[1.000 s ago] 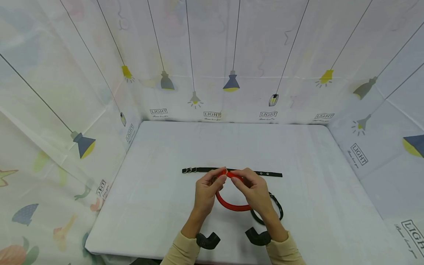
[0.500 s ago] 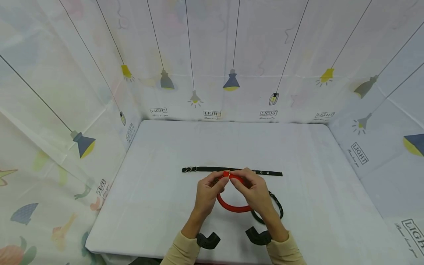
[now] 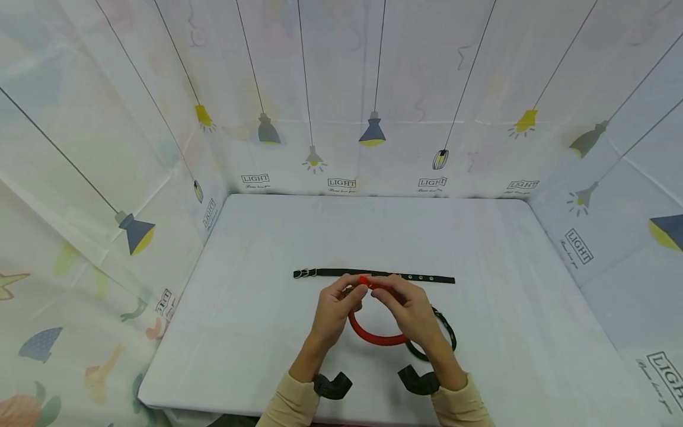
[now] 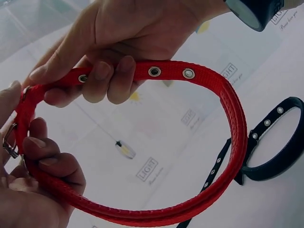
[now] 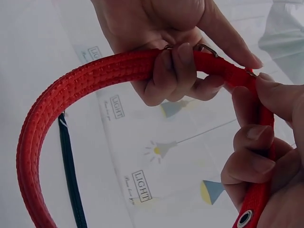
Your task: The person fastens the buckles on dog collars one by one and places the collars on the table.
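A red dog collar is bent into a loop between my two hands, which meet at its far side. My left hand grips the padded end by the metal buckle, fingers curled round the band. My right hand pinches the strap end, which has metal eyelets, with thumb and fingertips at a small metal loop close to the left fingertips. Fingers hide part of where the ends overlap. A looped black collar lies partly behind the right hand.
Beyond the hands, a black collar lies stretched out across the white table, buckle to the left. A curtain printed with lamps surrounds the table at the back and sides. Black wrist cameras sit below both hands.
Both hands stay together while the fingertips shift around the collar's overlapping ends. The left hand has moved slightly right, and the red loop's near side sits a little lower.
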Demonstrator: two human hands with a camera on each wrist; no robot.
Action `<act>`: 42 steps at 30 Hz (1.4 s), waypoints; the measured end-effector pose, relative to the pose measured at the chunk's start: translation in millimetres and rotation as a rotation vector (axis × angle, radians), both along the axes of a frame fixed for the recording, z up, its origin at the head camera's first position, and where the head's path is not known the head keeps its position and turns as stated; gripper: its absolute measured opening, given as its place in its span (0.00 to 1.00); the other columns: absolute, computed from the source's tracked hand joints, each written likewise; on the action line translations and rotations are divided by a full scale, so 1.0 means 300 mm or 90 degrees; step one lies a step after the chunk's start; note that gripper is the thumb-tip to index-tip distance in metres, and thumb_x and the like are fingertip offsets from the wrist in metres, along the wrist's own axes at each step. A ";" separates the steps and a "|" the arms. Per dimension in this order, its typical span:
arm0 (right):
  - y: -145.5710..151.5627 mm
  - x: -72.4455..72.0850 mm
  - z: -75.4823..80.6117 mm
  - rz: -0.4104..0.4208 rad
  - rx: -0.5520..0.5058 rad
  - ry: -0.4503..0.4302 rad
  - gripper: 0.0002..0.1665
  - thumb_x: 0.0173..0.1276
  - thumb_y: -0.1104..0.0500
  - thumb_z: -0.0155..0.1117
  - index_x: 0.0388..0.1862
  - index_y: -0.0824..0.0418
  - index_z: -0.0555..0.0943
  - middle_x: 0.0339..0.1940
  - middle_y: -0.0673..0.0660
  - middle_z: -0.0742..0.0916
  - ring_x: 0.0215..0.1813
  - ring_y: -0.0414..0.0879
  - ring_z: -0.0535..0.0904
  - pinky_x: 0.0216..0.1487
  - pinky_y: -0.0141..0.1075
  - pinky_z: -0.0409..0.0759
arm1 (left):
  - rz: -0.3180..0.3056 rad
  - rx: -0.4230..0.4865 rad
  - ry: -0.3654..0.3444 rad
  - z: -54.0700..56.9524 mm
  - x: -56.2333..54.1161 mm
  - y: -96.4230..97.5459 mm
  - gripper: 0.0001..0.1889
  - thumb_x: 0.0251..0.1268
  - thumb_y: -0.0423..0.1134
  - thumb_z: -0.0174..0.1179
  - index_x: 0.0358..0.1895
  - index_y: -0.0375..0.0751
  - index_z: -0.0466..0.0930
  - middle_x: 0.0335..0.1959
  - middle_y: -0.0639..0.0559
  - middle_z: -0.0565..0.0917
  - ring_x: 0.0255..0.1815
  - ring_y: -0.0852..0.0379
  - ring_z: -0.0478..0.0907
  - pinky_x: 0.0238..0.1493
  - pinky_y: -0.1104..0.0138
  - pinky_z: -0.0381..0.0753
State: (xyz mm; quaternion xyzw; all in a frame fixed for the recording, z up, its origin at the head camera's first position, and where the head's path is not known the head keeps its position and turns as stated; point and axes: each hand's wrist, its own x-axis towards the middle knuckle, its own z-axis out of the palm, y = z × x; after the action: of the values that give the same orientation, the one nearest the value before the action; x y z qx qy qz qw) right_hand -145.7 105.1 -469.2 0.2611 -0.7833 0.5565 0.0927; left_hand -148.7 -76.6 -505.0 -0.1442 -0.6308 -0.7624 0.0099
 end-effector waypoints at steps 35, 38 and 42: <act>-0.029 -0.004 -0.014 -0.118 0.001 0.001 0.14 0.60 0.72 0.71 0.43 0.60 0.83 0.39 0.55 0.88 0.35 0.38 0.82 0.40 0.28 0.82 | 0.080 0.093 -0.119 0.009 0.006 0.014 0.25 0.75 0.56 0.53 0.63 0.42 0.70 0.40 0.47 0.79 0.32 0.59 0.77 0.40 0.70 0.81; -0.023 -0.002 -0.014 -0.111 -0.008 -0.003 0.14 0.61 0.70 0.72 0.43 0.57 0.83 0.40 0.52 0.88 0.36 0.38 0.82 0.42 0.29 0.83 | 0.075 0.108 -0.117 0.013 0.009 0.018 0.27 0.75 0.57 0.53 0.64 0.41 0.67 0.42 0.48 0.78 0.32 0.59 0.77 0.40 0.71 0.81; -0.015 -0.001 -0.020 -0.093 -0.019 -0.002 0.12 0.63 0.67 0.71 0.43 0.55 0.82 0.40 0.51 0.88 0.37 0.39 0.83 0.41 0.31 0.84 | 0.065 0.119 -0.119 0.017 0.014 0.021 0.28 0.76 0.56 0.52 0.65 0.38 0.66 0.44 0.46 0.76 0.33 0.59 0.76 0.39 0.71 0.80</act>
State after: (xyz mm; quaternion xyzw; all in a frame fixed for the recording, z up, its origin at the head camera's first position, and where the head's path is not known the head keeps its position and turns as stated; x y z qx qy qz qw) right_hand -146.1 100.6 -475.2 0.2011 -0.7920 0.5603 0.1357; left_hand -144.4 -70.5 -500.0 -0.0388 -0.5616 -0.8265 0.0035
